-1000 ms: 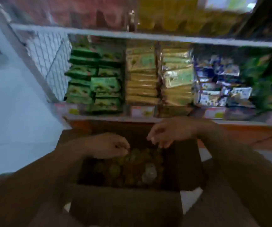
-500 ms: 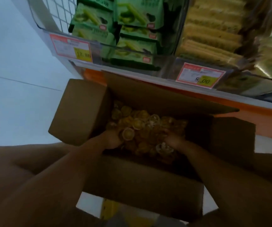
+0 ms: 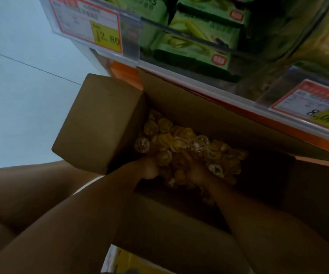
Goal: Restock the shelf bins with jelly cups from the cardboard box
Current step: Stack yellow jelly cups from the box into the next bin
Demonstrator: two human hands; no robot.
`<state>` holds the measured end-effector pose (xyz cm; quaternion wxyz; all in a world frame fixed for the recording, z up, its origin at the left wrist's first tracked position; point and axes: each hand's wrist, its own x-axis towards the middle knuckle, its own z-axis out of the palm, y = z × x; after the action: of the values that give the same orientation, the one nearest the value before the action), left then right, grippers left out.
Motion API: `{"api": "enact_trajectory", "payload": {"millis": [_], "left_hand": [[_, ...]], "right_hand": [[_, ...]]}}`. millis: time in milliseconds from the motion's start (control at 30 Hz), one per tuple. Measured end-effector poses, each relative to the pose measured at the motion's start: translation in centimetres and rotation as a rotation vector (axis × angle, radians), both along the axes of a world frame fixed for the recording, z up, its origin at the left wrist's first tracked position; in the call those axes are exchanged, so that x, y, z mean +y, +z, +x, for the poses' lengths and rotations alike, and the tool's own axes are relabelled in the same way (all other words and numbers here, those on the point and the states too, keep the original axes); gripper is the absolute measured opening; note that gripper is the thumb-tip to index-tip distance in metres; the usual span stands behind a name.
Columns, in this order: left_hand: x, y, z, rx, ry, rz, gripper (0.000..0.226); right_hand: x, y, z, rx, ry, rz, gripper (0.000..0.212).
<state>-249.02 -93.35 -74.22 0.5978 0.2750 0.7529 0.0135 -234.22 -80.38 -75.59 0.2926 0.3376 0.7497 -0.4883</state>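
**Cardboard box (image 3: 100, 123): both hands down in the jelly cups (image 3: 179, 141)**

A second back your hands hover above the opening. Now your left hand (image 3: 149, 170) and right hand (image 3: 196, 175) sit sunk in the yellow pile, and your view is much closer. The fingers are hidden under the cups, so I can't tell if they're spread or already curled round a load. All the cups I can see are in the box, just below the shelf (image 3: 179, 77). Looks like you're mid-scoop, with no restocking done yet.
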Motion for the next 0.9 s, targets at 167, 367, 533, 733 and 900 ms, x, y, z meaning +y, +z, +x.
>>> {"api": "enact_trajectory", "payload": {"millis": [167, 367, 533, 733, 900], "left_hand": [[0.3, -2.2, 0.1, -0.065, -0.054, 0.041, 0.063], [0.6, -2.5, 1.3, -0.074, -0.153, 0.007, 0.062], [0.8, -2.7, 0.7, -0.089, -0.14, -0.016, 0.051], [0.3, -3.0, 0.4, -0.116, -0.179, -0.019, 0.04], [0.9, -2.4, -0.2, -0.158, -0.178, 0.042, 0.036]], "right_hand": [[0.6, -1.0, 0.6, -0.025, -0.224, -0.137, 0.052], [0.4, -1.5, 0.8, -0.132, -0.41, -0.309, 0.046], [-0.7, -2.1, 0.7, -0.189, -0.469, -0.341, 0.029], [-0.7, -1.7, 0.6, -0.234, -0.448, -0.276, 0.034], [-0.1, -1.5, 1.3, -0.177, -0.379, -0.314, 0.035]]}}
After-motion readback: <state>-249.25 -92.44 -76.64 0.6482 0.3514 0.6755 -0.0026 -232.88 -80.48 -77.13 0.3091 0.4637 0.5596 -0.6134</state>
